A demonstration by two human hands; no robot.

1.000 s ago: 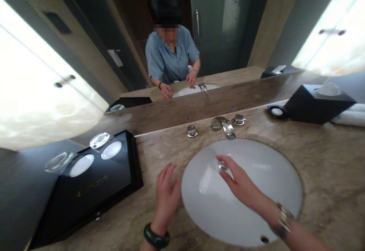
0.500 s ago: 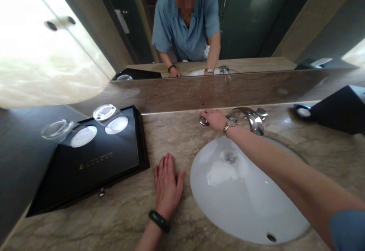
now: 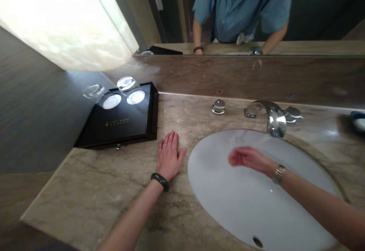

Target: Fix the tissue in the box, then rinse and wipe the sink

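My left hand (image 3: 169, 155) lies flat, fingers together, on the marble counter (image 3: 114, 182) just left of the white oval basin (image 3: 228, 201); it wears a dark bangle. My right hand (image 3: 248, 158) hovers blurred inside the basin, below and left of the chrome spout (image 3: 273, 117), fingers extended and holding nothing; a metal watch is on its wrist. A chrome tap knob (image 3: 218, 106) stands left of the spout, another knob (image 3: 293, 112) right of it.
A black tray (image 3: 119, 123) with two upturned glasses (image 3: 131, 88) sits at the counter's left back corner. A mirror above the stone ledge reflects a person in a blue shirt. A small dark dish (image 3: 358, 122) is at the far right edge.
My right hand left the left tap knob and dropped back into the basin. The view shifted down and left; my left hand stayed flat on the counter.
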